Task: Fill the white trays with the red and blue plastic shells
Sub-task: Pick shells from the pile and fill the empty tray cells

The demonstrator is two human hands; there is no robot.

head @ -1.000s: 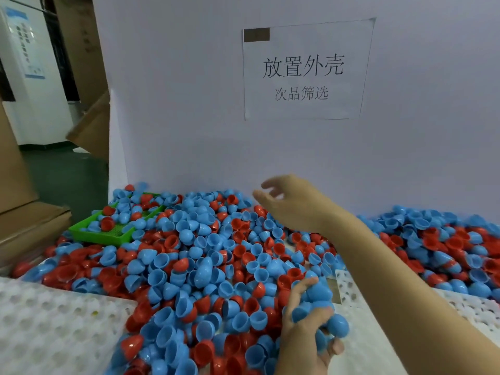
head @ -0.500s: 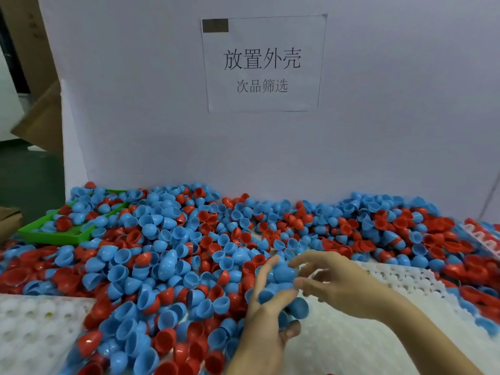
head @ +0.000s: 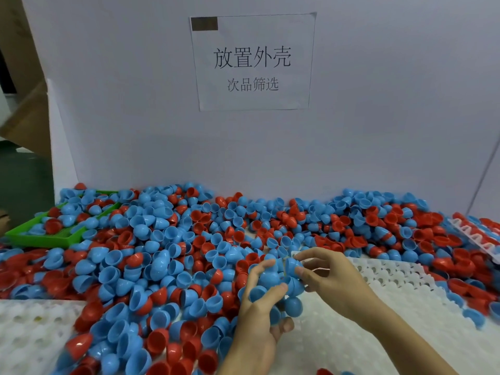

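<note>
Gripped in the left hand (head: 258, 318) is a clutch of blue shells (head: 266, 278), cupped against the palm by curled fingers; one further blue shell (head: 293, 266) is pinched between thumb and fingertips of the right hand (head: 328, 280), just beside the clutch. A second ago the right hand was raised well above the pile; it has since been brought down to the left hand, so a single shell appears to be drawn off for seating in a tray.

From left to right are seen: a green tray (head: 40, 239) at the table's far left edge, partly buried; a white tray (head: 29, 336) at the near left corner, its dimples unfilled; the loose pile of red and blue shells (head: 162, 253) across the middle; and a second white tray (head: 400, 290) beneath the right forearm, also unfilled where visible. Shells are smooth, glossy, thin-walled plastic domes, open on one side; the white trays are matt, with regular round sockets.
</note>
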